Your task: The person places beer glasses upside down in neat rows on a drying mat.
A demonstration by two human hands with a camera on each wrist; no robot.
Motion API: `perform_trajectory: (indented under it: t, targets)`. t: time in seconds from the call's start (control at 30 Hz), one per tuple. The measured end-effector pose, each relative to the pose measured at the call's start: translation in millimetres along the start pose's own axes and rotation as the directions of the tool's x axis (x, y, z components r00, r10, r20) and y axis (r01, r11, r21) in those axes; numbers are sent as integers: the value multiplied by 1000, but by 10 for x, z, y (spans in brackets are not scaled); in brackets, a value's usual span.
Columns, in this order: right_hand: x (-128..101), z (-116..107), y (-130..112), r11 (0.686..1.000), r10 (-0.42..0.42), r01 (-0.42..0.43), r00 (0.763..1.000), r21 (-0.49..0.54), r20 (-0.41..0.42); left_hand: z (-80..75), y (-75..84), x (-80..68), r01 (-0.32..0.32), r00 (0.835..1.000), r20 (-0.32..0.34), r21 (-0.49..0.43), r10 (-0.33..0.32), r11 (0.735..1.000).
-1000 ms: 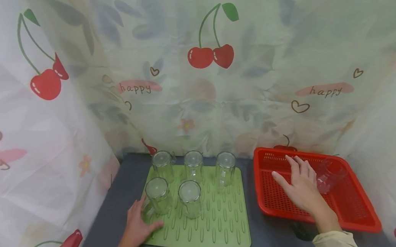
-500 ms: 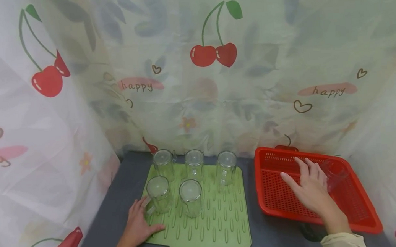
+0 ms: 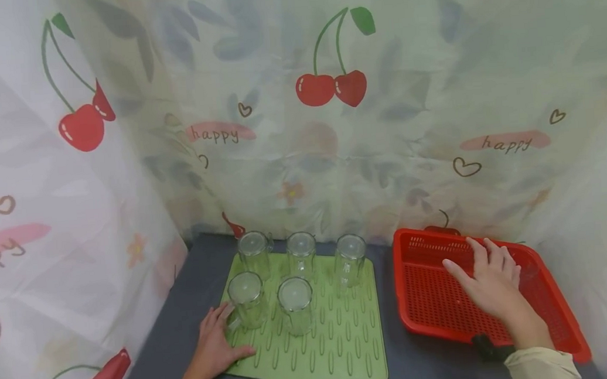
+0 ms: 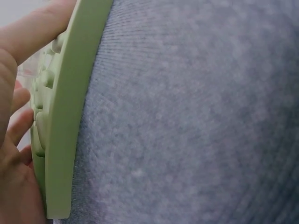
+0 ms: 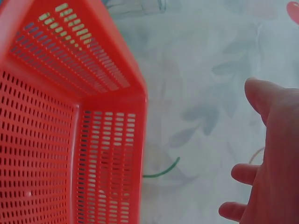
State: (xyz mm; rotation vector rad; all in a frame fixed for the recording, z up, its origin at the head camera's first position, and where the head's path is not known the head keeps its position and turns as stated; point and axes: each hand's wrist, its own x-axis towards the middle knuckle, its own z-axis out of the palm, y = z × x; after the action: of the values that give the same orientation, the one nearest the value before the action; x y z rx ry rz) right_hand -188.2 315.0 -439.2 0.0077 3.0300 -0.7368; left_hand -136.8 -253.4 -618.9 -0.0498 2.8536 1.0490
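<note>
In the head view, my left hand (image 3: 215, 343) rests at the left edge of a green drying mat (image 3: 346, 339), thumb on its ribs. Its fingertips lie beside the handle of an upside-down glass mug (image 3: 249, 305). Another mug (image 3: 297, 310) stands to the right of that one, and three more, one of them a mug (image 3: 350, 262) at the back right, form the rear row. Over a red basket (image 3: 427, 298), my right hand (image 3: 492, 285) hovers with fingers spread and nothing in them. A clear glass (image 3: 529, 269) in the basket is largely hidden behind this hand.
A dark grey tabletop (image 3: 171, 334) carries the mat and basket. Behind and on both sides hangs a cherry-print curtain (image 3: 290, 155). The basket's raised wall (image 5: 142, 116) stands close to the right hand.
My right hand has moved rightward over the basket, covering more of the glass there. The left hand stays at the mat's edge. The mugs stand where they were.
</note>
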Motion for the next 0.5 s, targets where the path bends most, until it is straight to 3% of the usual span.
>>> perform_trajectory:
  t: [0.5]
  targets:
    - [249,-60,350,990,74,-73,997,-118,7,27,-35,11,-1,1000,-12,-5,0,1000]
